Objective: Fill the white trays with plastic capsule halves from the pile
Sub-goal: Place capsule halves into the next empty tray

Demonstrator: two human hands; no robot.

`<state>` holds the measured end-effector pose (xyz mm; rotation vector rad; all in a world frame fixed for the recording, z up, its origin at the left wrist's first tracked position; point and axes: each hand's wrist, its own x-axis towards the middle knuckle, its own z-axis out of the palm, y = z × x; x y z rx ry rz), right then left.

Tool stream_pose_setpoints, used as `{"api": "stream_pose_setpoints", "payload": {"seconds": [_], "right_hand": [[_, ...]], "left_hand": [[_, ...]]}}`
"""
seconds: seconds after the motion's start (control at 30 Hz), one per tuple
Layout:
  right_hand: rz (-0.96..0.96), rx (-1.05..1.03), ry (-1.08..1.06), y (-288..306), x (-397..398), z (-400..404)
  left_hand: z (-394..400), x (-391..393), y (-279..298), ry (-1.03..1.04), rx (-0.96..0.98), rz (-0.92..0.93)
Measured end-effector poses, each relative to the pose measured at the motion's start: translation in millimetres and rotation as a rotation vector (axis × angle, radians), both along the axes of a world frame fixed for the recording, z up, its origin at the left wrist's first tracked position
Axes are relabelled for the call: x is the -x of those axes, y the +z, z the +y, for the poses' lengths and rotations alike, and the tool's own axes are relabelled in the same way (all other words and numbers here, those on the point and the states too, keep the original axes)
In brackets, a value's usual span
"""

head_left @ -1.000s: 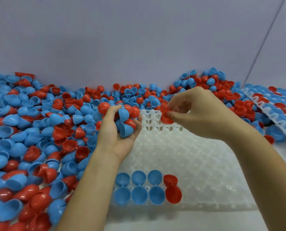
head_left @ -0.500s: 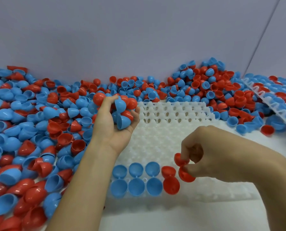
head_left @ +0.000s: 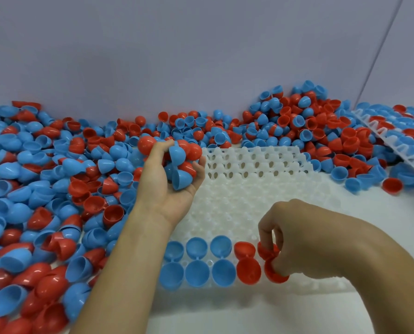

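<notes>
Both hands are busy. Her or his left hand (head_left: pixel 169 174) is cupped palm-up over the far left edge of the white tray (head_left: pixel 254 189), fingers curled round a handful of red and blue capsule halves (head_left: pixel 179 165), a ready supply. Left of it the big pile (head_left: pixel 44 189) of loose halves spreads across the table, running along the back wall and round to the right.

On the tray's near edge sit three blue pairs (head_left: pixel 197 260) and one red pair (head_left: pixel 247 261), open side up, each seeming joined by a little hinge. Just right of those, the right hand (head_left: pixel 304 242) pinches another red pair (head_left: pixel 272 263) between thumb and fingertips, pressing it down into the next pockets. I'd judge this is the placing step, very early on, since most pockets are bare.

Next, I think, the right hand must seat both cups level, let go, then take a fresh piece from the left hand.

Far right, a second tray (head_left: pixel 391 138) lies tilted, already filled.
</notes>
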<state>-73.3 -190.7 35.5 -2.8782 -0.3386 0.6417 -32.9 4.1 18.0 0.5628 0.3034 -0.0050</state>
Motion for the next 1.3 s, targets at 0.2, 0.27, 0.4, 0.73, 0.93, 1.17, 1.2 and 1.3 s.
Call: {"api": "stream_pose_setpoints", "payload": {"seconds": [0.2, 0.27, 0.4, 0.73, 0.93, 1.17, 1.2, 1.3], "right_hand": [[0.053, -0.051, -0.026, 6, 2, -5], [0.051, -0.07, -0.031, 10, 2, -9], [0.012, -0.147, 0.019, 19, -2, -14], [-0.545, -0.617, 0.239, 41, -44, 69], [-0.629, -0.709, 0.291, 2, -40, 82], [-0.691, -0.797, 0.168, -9, -48, 75], [-0.687, -0.791, 0.166, -11, -49, 74], [-0.685, -0.758, 0.163, -13, -50, 72]], "left_hand": [[1, 0, 0, -0.003, 0.017, 0.005], [2, -1, -1, -0.007, 0.022, 0.0], [4, -2, -2, -0.008, 0.034, 0.007], [5, -6, -7, -0.007, -0.074, -0.081], [3, -7, -8, -0.048, -0.081, -0.095], [0, -7, -7, -0.027, -0.063, -0.059], [-1, -6, -7, -0.025, -0.058, -0.063], [-3, -5, -7, -0.018, -0.071, -0.074]]}}
